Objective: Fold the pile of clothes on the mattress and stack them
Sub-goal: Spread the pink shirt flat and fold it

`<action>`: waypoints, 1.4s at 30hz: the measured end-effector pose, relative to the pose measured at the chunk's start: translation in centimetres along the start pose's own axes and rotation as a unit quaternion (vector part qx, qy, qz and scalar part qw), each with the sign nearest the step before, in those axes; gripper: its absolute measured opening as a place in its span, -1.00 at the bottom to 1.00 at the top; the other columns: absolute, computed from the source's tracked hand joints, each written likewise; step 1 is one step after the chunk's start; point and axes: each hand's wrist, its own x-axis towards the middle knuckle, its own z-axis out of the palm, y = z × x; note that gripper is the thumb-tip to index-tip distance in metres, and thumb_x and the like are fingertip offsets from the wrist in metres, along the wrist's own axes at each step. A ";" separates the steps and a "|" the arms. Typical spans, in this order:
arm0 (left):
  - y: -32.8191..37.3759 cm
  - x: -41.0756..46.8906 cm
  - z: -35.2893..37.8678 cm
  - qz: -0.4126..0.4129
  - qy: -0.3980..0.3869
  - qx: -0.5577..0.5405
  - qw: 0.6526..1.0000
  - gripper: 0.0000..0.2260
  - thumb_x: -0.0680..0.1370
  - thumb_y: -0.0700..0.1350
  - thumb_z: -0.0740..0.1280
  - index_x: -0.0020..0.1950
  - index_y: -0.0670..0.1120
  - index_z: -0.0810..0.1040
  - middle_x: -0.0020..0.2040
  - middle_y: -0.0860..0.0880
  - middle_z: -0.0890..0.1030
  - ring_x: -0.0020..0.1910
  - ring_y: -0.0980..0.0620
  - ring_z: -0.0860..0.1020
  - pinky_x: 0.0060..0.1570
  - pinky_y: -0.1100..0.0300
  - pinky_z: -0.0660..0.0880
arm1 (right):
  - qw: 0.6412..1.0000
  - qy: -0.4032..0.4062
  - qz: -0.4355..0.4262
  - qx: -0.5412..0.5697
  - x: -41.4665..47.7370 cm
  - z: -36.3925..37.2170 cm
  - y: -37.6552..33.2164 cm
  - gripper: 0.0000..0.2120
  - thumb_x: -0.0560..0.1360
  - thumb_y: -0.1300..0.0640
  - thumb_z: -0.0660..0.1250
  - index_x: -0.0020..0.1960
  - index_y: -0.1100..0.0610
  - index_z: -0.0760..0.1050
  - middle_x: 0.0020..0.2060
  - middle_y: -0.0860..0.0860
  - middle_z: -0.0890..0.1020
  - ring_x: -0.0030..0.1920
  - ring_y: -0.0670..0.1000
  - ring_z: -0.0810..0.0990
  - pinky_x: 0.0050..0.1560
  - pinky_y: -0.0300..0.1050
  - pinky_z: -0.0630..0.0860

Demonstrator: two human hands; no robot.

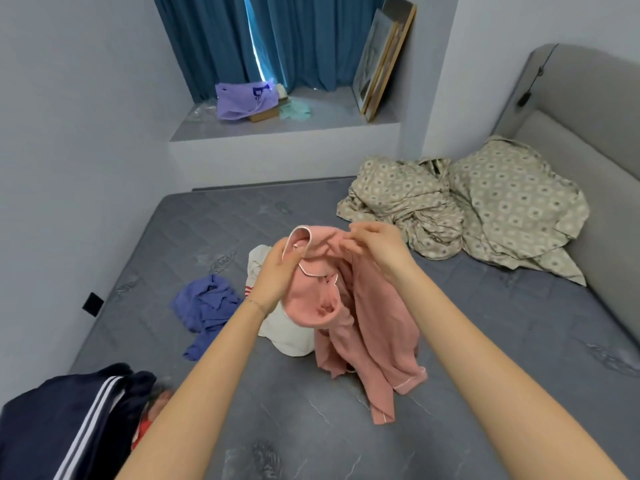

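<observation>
While the collar (300, 233) is pinched by the fingers (358, 232) of the right hand (379, 249) and gripped by the left hand (275, 275), the pink shirt (349, 317) is held above the mattress (311, 441), lower end resting on it (white garment (287, 336) and blue garment (207, 306) lie unfolded behind). Step judged: straightening out. Next, shoulders must be found, shirt laid flat.

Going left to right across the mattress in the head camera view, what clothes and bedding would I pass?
From the left: navy striped garment → crumpled blue garment → white garment → pink pajama top → patterned bedding.
</observation>
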 end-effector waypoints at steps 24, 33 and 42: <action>6.7 0.6 -12.0 0.013 -0.039 0.109 0.993 -0.65 0.54 0.06 0.35 0.00 -0.25 0.59 -0.15 -0.09 0.64 -0.21 0.04 0.55 -0.15 0.13 0.47 | 0.973 -0.032 -0.177 -0.146 -2.0 5.6 1.1 -0.80 0.57 0.20 0.27 -0.22 0.10 0.53 -0.38 -0.13 0.52 -0.38 -0.23 0.43 -0.26 -0.30 0.37; 1.5 -0.9 -15.4 0.005 0.039 0.198 0.979 -0.82 0.57 -0.03 0.30 -0.19 -0.08 0.54 -0.26 0.07 0.59 -0.26 0.12 0.52 -0.16 0.15 0.46 | 0.962 -0.053 -0.206 -0.173 -3.0 8.5 -1.5 -0.79 0.57 0.16 0.28 -0.22 0.14 0.55 -0.33 -0.07 0.55 -0.31 -0.20 0.44 -0.24 -0.34 0.36; -6.8 -3.5 -11.3 -0.137 -0.115 0.178 0.968 -0.82 0.59 -0.19 0.27 0.18 -0.13 0.53 0.14 -0.05 0.59 0.16 -0.01 0.53 0.20 0.18 0.43 | 0.974 -0.045 -0.194 -0.104 -4.0 8.1 -4.0 -0.79 0.56 0.17 0.32 -0.26 0.13 0.55 -0.31 -0.03 0.56 -0.27 -0.12 0.48 -0.16 -0.24 0.42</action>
